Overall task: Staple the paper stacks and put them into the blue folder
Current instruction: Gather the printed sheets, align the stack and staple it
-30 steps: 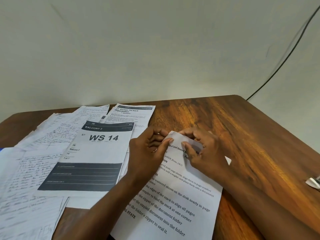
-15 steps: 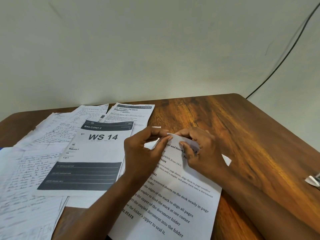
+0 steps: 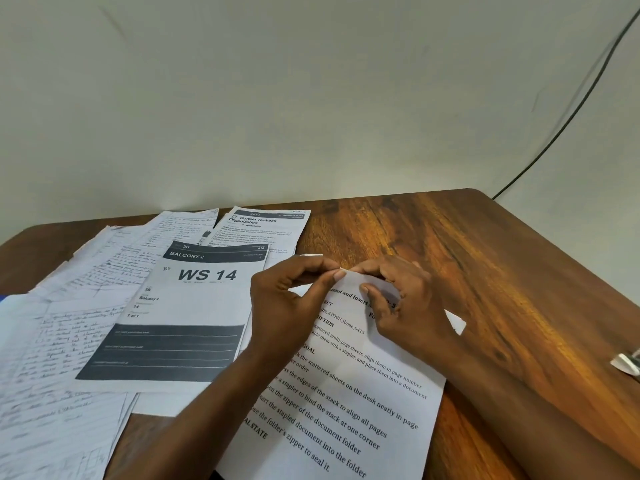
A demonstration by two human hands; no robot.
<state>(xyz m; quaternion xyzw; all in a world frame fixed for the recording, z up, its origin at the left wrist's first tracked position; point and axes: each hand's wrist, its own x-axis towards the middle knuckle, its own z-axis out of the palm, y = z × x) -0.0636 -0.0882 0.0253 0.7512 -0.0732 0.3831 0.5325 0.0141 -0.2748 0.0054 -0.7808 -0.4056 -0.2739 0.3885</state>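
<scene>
Mid-frame, the left hand and right hand pinch the printed sheet's top corner above the wooden surface.

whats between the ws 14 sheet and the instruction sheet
In the head view, the left hand and forearm lie between the WS 14 sheet and the instruction sheet, pinching that sheet's top corner.

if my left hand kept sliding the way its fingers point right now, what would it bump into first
Probably the right hand. The left hand points its fingertips rightward along the top corner of the instruction sheet, and they nearly meet the right hand's fingertips there. Depth is hard to judge.
</scene>
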